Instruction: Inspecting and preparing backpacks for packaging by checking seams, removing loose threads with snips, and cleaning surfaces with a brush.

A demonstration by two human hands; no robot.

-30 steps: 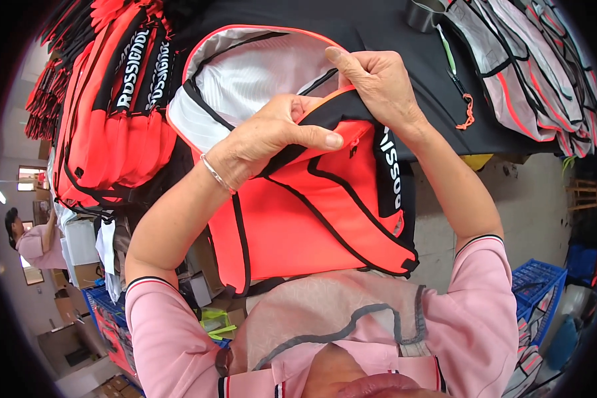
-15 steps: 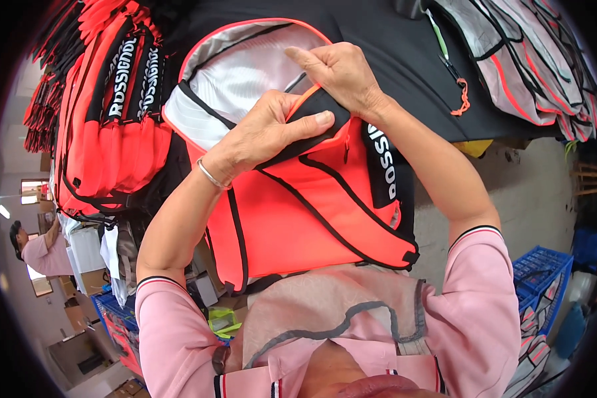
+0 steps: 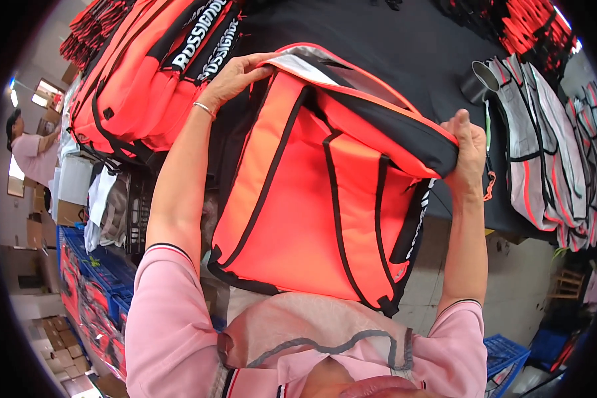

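A neon red-orange backpack [image 3: 292, 219] with black-edged shoulder straps lies in front of me, straps up, its lower end against my body. Its top opening is spread wide, with pale grey lining [image 3: 305, 68] showing at the far left of the rim. My left hand [image 3: 235, 81] pinches the rim at its left corner. At the right corner my right hand [image 3: 466, 149] is closed around the black and orange edge, thumb pointing up. The bag's inside is mostly hidden by its drawn-up back edge.
Stacked red backpacks [image 3: 136, 99] stand close on the left. Grey bag pieces with black binding [image 3: 530, 152] lie on the right of the black table [image 3: 378, 50], beside a dark metal cup [image 3: 482, 78]. Blue crates [image 3: 99, 265] stand low at left. Another person [image 3: 30, 149] works far left.
My hands have moved apart from the black edge they both held to opposite corners of the opening. The rim is stretched wider, and its lining has folded largely out of sight.
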